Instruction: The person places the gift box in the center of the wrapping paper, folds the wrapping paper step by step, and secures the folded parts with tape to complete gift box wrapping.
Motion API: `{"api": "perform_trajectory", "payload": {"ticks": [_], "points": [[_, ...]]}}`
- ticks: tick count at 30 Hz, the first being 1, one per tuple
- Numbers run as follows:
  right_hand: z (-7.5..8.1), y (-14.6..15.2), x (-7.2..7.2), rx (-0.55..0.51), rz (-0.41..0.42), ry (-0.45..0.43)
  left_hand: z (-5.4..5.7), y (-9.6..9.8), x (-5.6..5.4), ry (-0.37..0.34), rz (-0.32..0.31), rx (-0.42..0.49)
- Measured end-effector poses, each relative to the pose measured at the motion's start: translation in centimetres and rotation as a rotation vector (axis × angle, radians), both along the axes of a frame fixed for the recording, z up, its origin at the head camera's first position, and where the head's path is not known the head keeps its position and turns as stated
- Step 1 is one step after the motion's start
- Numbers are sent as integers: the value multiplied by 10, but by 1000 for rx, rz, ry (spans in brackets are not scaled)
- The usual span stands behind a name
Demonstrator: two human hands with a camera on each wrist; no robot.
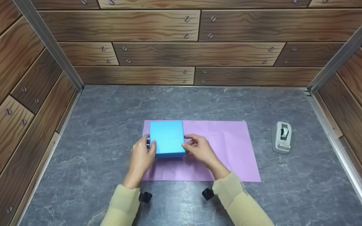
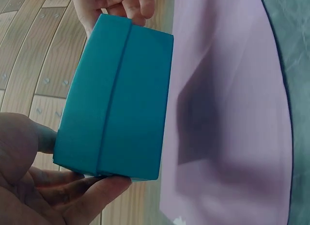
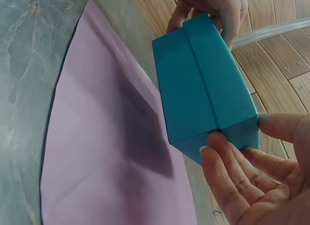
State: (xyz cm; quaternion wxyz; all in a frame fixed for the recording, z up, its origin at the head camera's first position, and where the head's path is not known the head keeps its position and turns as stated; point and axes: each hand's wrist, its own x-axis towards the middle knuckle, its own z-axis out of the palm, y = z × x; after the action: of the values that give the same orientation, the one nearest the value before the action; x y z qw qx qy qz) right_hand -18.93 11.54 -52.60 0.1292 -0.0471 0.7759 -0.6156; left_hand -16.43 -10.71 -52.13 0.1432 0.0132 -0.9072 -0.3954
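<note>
A blue rectangular box [image 1: 167, 138] with a lid seam is held between both hands over the left part of a pink paper sheet [image 1: 222, 147]. My left hand [image 1: 149, 143] grips its left side, thumb at the near corner. On the opposite side my right hand [image 1: 189, 142] grips with thumb and fingers. The left wrist view shows the box [image 2: 116, 99] with my left fingers [image 2: 72, 186] curled under one end. In the right wrist view the box [image 3: 203, 89] is pinched by my right thumb [image 3: 218, 162]. The box throws a shadow on the sheet [image 3: 97, 137] and seems raised slightly.
A grey tape dispenser [image 1: 281, 137] stands to the right of the sheet on the grey marble tabletop [image 1: 105, 106]. Wood-panel walls [image 1: 196, 53] enclose the table on the left, back and right.
</note>
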Motion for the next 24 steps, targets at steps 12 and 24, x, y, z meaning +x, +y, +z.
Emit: {"api": "perform_trajectory", "payload": {"ticks": [12,24], "points": [[25,28,23,42,-54,12,-5,27,4,-41,-134,38],[-14,65,16,67,-199,14,-16,49,-5,-124,-353,91]]}}
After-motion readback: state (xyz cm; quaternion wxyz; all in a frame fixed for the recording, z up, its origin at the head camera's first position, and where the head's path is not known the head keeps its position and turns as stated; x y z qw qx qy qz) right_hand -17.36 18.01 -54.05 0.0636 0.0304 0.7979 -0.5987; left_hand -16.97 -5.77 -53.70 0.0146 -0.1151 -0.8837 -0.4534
